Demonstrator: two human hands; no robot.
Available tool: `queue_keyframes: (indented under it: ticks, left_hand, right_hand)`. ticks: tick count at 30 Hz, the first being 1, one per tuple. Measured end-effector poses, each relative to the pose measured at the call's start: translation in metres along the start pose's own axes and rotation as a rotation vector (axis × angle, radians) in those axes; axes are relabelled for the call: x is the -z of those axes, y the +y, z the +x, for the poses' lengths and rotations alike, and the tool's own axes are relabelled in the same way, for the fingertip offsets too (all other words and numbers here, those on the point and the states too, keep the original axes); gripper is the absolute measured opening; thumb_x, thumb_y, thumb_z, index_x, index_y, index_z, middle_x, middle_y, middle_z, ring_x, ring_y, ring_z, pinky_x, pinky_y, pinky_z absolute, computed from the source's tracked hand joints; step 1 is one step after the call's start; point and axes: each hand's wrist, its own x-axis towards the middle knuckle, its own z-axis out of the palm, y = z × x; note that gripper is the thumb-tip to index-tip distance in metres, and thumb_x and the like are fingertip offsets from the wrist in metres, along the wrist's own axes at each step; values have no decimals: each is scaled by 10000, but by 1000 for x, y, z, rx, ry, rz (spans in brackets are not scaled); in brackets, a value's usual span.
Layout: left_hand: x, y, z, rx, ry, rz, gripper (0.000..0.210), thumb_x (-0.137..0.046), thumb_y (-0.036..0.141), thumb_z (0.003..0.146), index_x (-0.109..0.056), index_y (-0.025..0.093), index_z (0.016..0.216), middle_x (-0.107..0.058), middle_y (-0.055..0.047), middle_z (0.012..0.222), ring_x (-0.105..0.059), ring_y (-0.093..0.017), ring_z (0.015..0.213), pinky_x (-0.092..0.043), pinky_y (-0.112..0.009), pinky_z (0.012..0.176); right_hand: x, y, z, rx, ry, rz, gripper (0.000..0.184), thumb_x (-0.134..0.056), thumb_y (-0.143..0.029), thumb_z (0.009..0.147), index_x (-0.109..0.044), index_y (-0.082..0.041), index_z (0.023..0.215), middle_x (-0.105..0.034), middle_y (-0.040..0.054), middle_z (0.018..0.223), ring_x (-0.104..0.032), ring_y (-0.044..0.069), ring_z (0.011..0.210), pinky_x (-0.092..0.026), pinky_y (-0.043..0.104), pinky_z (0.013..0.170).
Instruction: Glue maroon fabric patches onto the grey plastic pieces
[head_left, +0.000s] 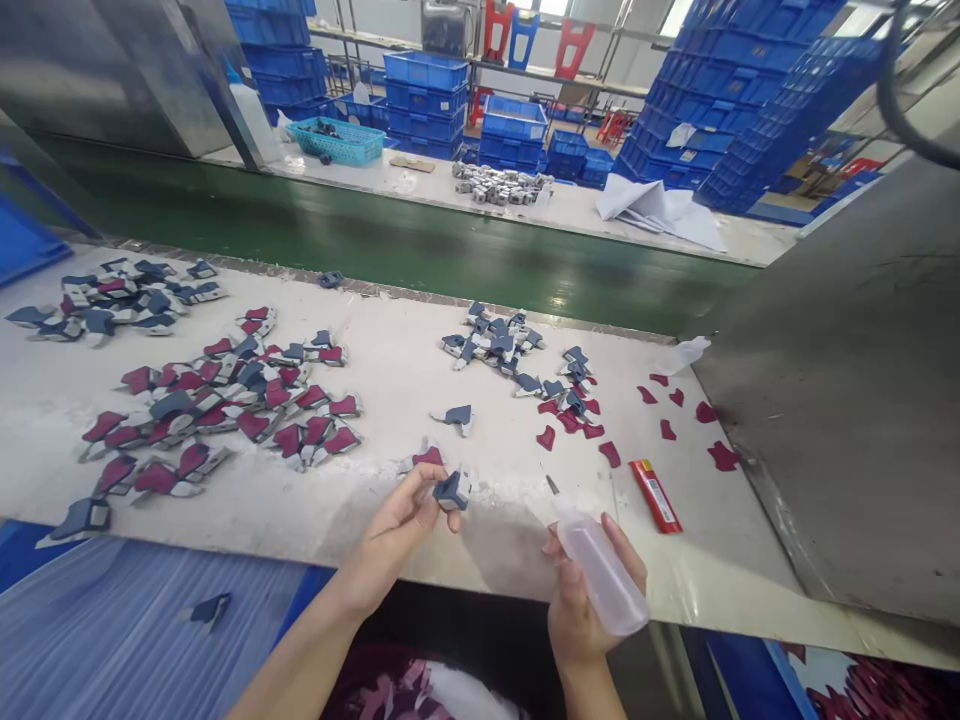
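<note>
Between the thumb and fingers of my left hand (pixel 405 520) is a small dark blue and white moulded part (pixel 452 491), held just above the bench. My right hand (pixel 589 605) is wrapped round a translucent squeeze bottle (pixel 604 575), whose thin tip points up and left, towards the part. Close beyond my left hand lie a part with a maroon face (pixel 427 456) and a dark blue and white part (pixel 457 416). Right of the bottle rests a red packet (pixel 656 496). Loose maroon pieces (pixel 570 420) are scattered beyond the bottle.
Piles of maroon-faced parts (pixel 285 400) and blue parts (pixel 127 300) cover the bench's left side. Another blue pile (pixel 495 340) sits at mid-bench. A green conveyor belt (pixel 375 235) runs behind. A metal housing (pixel 847 400) stands at right. Clear plastic sheeting (pixel 150 640) covers the lower left.
</note>
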Motion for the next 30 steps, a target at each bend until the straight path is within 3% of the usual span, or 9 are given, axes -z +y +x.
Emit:
queue_keyframes:
  ticks: [3, 8, 17, 20, 22, 24, 27, 30]
  left_hand:
    - [-4, 5, -7, 43, -7, -126, 176, -518, 397, 968, -573, 244, 1036, -578, -7, 727, -458, -182, 767, -302, -294, 797]
    - [-14, 11, -14, 60, -70, -201, 159, -490, 373, 982, -558, 241, 1037, -550, -5, 698, -408, -175, 709, -275, -310, 752]
    - [-22, 10, -11, 82, -162, -356, 131, -552, 348, 954, -575, 220, 962, -488, 11, 658, -362, -152, 638, -258, -299, 669]
    - [-17, 11, -12, 63, -145, -318, 167, -571, 383, 943, -583, 217, 959, -518, 8, 659, -407, -147, 643, -284, -293, 675]
    - [-3, 18, -11, -18, -64, -171, 189, -584, 405, 933, -588, 227, 997, -577, -4, 684, -470, -159, 682, -315, -294, 703]
    - [25, 36, -6, -161, 95, 61, 206, -597, 419, 923, -584, 247, 1035, -634, -18, 763, -531, -183, 769, -349, -299, 751]
    - [88, 82, 11, -363, 462, 504, 263, -600, 453, 902, -586, 257, 1077, -645, -21, 882, -565, -210, 855, -390, -316, 786]
    - [162, 139, 35, -352, 905, 1106, 309, -609, 445, 879, -632, 193, 1055, -654, -27, 911, -576, -250, 938, -396, -385, 869]
  right_hand:
    - [1, -3, -1, -88, -26, 44, 420, -705, -321, 800, -566, -164, 1165, -650, 46, 838, -670, 190, 583, -585, 377, 558]
    - [1, -8, 2, -88, -42, 17, 393, -709, -366, 785, -578, -178, 1105, -616, 96, 1031, -662, 174, 593, -589, 373, 540]
    - [3, -6, -1, -82, -46, -38, 408, -690, -419, 792, -583, -166, 1094, -628, 105, 1022, -655, 189, 616, -576, 377, 517]
    - [5, -4, 0, -53, -49, -84, 413, -705, -412, 788, -595, -155, 1093, -647, 103, 994, -669, 202, 630, -585, 393, 548]
    - [5, -4, 0, -19, -30, -158, 431, -734, -421, 768, -608, -150, 1078, -662, 106, 967, -686, 236, 681, -594, 431, 612]
    - [2, -6, 1, -3, -3, -198, 457, -773, -430, 733, -621, -151, 1061, -671, 106, 954, -696, 261, 711, -592, 456, 659]
    - [-6, -16, 1, -50, 40, -206, 472, -816, -437, 687, -643, -152, 1021, -674, 104, 932, -692, 283, 729, -583, 467, 686]
    - [-10, -26, 2, -146, 69, -214, 428, -806, -441, 701, -664, -145, 975, -668, 102, 860, -660, 272, 680, -569, 452, 640]
